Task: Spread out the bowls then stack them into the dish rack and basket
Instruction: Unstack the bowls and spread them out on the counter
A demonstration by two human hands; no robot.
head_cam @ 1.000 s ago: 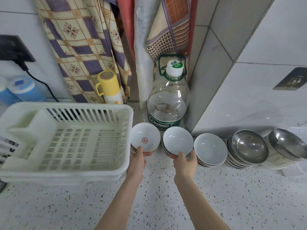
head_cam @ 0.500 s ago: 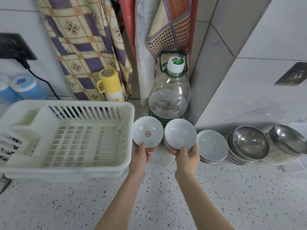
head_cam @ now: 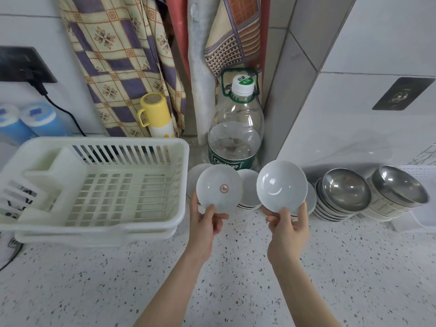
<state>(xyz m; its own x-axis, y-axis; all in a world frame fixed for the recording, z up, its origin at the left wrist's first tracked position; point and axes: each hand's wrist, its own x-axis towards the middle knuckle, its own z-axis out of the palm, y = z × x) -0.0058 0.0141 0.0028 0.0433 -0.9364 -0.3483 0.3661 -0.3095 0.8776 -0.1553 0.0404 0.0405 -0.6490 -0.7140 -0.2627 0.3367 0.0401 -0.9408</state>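
Observation:
My left hand (head_cam: 205,223) pinches the near rim of a white bowl with a red mark (head_cam: 219,188), held tilted above the counter. A plain white bowl (head_cam: 281,186) is lifted in my right hand (head_cam: 289,224), gripped at its lower rim. Behind them stand stacks of white bowls (head_cam: 250,192), partly hidden by the held bowls. To the right are a stack of steel bowls (head_cam: 344,192) and a second steel stack (head_cam: 398,190). The white dish rack (head_cam: 94,185) sits at the left with nothing in it.
A large water bottle (head_cam: 236,135) stands in the corner behind the bowls. A yellow flask (head_cam: 157,114), patterned cloths (head_cam: 122,55) and blue containers (head_cam: 44,119) line the back wall. A white basket's corner (head_cam: 422,208) shows at far right. Speckled counter (head_cam: 236,279) lies in front.
Both hands have lifted a bowl off the stacks and raised them toward me. The right bowl has moved to the right.

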